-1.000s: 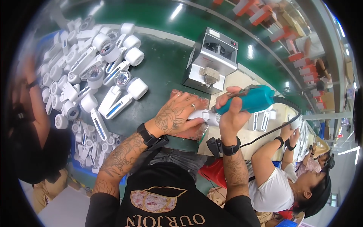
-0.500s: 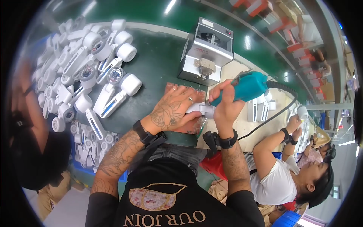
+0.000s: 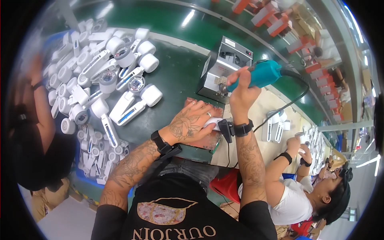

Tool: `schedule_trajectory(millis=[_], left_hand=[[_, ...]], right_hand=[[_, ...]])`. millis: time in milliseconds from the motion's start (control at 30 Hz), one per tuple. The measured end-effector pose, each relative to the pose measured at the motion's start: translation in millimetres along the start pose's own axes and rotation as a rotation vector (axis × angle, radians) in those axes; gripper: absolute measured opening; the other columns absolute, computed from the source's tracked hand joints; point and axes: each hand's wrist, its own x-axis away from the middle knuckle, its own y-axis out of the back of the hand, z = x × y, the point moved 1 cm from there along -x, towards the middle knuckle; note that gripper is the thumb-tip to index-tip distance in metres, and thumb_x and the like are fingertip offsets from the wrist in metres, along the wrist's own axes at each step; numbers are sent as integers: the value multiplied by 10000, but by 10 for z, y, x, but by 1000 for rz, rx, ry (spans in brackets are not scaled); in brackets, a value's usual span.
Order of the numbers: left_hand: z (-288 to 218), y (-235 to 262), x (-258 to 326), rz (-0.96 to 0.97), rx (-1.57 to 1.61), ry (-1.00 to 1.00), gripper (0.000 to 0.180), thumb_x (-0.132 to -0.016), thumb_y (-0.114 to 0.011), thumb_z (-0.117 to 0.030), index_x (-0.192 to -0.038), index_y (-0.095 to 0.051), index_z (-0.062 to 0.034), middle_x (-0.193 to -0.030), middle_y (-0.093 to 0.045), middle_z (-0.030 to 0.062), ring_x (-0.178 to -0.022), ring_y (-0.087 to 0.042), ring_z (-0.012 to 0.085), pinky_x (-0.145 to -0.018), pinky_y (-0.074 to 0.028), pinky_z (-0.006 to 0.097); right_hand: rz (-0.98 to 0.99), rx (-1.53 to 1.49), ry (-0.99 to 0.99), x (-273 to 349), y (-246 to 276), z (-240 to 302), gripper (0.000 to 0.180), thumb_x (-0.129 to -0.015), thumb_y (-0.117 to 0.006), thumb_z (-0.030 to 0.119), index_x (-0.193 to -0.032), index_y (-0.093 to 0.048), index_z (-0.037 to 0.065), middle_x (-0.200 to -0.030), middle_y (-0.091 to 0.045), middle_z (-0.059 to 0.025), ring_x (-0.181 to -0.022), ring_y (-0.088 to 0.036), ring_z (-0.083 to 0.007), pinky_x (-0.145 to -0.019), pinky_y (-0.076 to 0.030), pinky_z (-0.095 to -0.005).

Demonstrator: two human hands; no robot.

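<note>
My right hand (image 3: 243,96) is wrapped round a teal electric screwdriver (image 3: 266,75) and holds it near the front of a grey screw-feeder machine (image 3: 226,60). The screwdriver's tip is close to the machine's outlet; whether they touch I cannot tell. On a reddish-brown mat (image 3: 204,143), my left hand (image 3: 191,122) presses down over a white plastic part (image 3: 216,123). Only the part's end shows beside the thumb; the fingers and the right wrist's black device hide the remainder.
A large heap of white plastic parts (image 3: 94,72) with round heads lies at the left, with more in a blue bin (image 3: 82,170) below. Two white parts (image 3: 276,130) lie at the right. A black cable (image 3: 294,93) trails from the screwdriver. Co-workers sit on both sides.
My right hand has lifted the screwdriver away from the white part, up to the screw feeder. My left hand stays on the part. The whole view has shifted slightly.
</note>
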Motion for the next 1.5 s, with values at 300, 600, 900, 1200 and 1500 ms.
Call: schedule_trajectory(millis=[300,600,900,1200,1500], left_hand=[[70,-16,22,-55,-21,-2,367,-937,-574,-320,-1233,-602,-106,-1192,-591,118,-1143,-517,309,-1006,-407,436],[57,-5,11,-13,45,-2,406,-917,-618,-293,-1286,-576,-130,-1233,-582,76,-1163,-511,285,-1022,-390,426],[36,-33,-6,11,-7,-1,430,-913,-619,-286,-1309,-563,-130,-1256,-568,66,-1175,-502,271,-1024,-383,415],[55,118,-53,-34,1,-42,371,-870,-657,-248,-1214,-617,-114,-1233,-591,62,-1087,-548,289,-968,-406,428],[-256,220,389,-85,209,30,374,-855,-732,-239,-1168,-629,-62,-1117,-650,119,-1099,-603,289,-886,-502,390]], right_hand=[[-24,-60,-135,428,129,392,491,-952,-642,463,-1012,-549,-16,-697,-532,-65,-588,-530,-165,-547,-458,-311],[9,-1,-165,813,354,546,593,-904,-675,531,-1077,-538,-19,-676,-513,-71,-570,-513,-181,-541,-423,-307],[-20,-64,-167,909,392,398,465,-919,-693,443,-952,-511,16,-672,-514,-72,-564,-510,-184,-539,-435,-325],[3,-131,-123,894,314,285,365,-952,-657,365,-952,-519,27,-677,-516,-67,-575,-514,-185,-549,-445,-321],[-173,-336,32,1054,475,1027,508,-985,-508,557,-1077,-534,58,-655,-439,-4,-573,-412,-101,-512,-335,-236]])
